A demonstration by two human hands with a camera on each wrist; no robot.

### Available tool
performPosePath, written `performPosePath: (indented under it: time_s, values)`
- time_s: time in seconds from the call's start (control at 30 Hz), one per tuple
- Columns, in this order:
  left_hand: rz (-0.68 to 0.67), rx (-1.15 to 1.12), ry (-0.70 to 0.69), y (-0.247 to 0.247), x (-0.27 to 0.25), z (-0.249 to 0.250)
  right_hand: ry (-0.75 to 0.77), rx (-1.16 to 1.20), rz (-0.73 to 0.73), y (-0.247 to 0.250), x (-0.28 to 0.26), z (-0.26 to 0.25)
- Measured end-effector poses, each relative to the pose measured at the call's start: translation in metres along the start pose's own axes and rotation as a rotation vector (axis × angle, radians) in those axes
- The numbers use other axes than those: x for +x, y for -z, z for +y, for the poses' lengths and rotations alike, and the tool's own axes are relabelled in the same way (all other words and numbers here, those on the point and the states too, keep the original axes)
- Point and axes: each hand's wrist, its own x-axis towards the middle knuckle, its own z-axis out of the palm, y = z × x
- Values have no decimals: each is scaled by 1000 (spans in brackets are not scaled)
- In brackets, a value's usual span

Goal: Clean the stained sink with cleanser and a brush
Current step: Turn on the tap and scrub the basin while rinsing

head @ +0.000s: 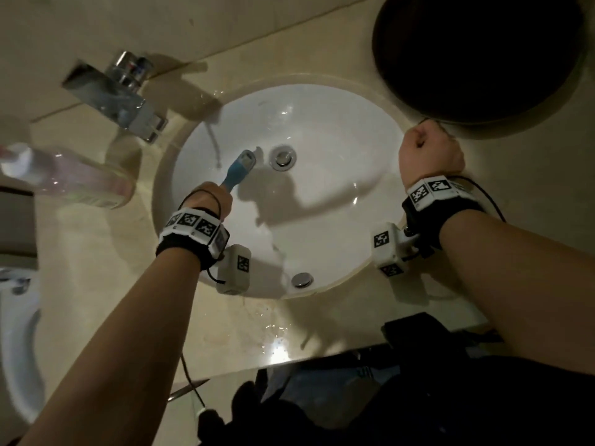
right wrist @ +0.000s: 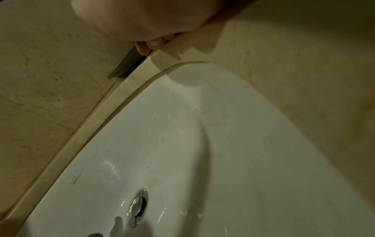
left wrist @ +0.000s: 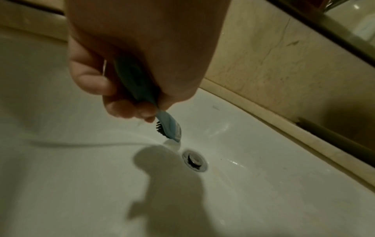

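Observation:
My left hand (head: 211, 196) grips the handle of a small blue brush (head: 240, 167) over the white oval sink (head: 338, 220). The brush head with dark bristles (left wrist: 169, 128) hangs just left of the metal drain (head: 283, 157), under a thin stream of water from the chrome faucet (head: 112, 98). In the left wrist view my fingers (left wrist: 121, 107) curl round the blue handle above the drain (left wrist: 195, 160). My right hand (head: 429, 149) is a closed fist holding nothing, resting on the beige counter by the sink's right rim; in the right wrist view only its curled fingers (right wrist: 146, 46) show.
A clear bottle with a white cap (head: 64, 175) lies on the beige counter (head: 106, 284) left of the sink. A dark round basin (head: 483, 56) stands at the back right. An overflow hole (head: 302, 280) sits at the sink's near wall. Water puddles (head: 277, 342) on the counter's front edge.

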Motion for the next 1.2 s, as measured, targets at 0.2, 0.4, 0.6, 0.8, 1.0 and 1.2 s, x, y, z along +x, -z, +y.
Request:
performPosePath:
  time_s: [0.2,0.4,0.6,0.8,1.0,1.2]
  values:
    - [181,114,-1,35,-2,-32,19,10,23,-1,-1,1]
    - [373,303,-87,64,-8,-59,37,-9,56,-4,1,1]
    - [491,427,-177,73,-10,-69,26,-3,58,-3,-1,0]
    - [349,463,-285,70,-12,-56,27,8,22,0,-3,-2]
    - [-109,-17,-408,18,4,-1,14,-6,-8,2,-2,-2]
    - [-288,-300,-437,-42,27,52,-17,-24,11,2,-1,-2]
